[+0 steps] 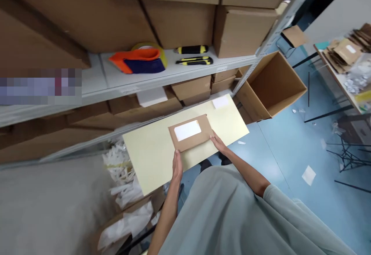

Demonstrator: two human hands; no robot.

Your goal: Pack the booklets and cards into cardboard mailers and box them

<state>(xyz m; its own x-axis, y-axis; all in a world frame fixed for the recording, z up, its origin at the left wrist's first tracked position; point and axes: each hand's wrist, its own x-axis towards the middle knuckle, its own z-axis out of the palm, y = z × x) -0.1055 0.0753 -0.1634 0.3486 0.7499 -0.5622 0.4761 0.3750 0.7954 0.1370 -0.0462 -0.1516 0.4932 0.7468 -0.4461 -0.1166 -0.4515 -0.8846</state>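
Holding the parcel (193, 139) with both hands, over the middle of the pale yellow worktop (147, 158). Label side up, long side slanted. Can't tell if its underside touches the surface.

Left hand (177, 166): grip closed on the near left corner; fingers underneath hidden from me. Right hand (218, 142): grip pinching the right edge near the close corner.

Surroundings: white slip (220, 102) on the far right end of the worktop, well apart from both hands. Metal shelf (171, 68) runs along the far side and limits my reach that way. On it I see an orange-and-blue tape dispenser (136, 61), a yellow tape roll (164, 56) touching it, and two black-and-yellow cutters (197, 60) just to its right. Brown cartons (179, 23) stacked behind them; smaller boxes (193, 87) on the level below.

Obstacles: big open carton (253, 98) stands just off the right end, white scraps (117, 162) heap by the left end. Loose paper (308, 175) on the blue floor (266, 158). Further right, a second worktop (343, 83) carries piled flat cardboard (348, 50), well clear of me. Patch at my far left is pixelated, can't read it.
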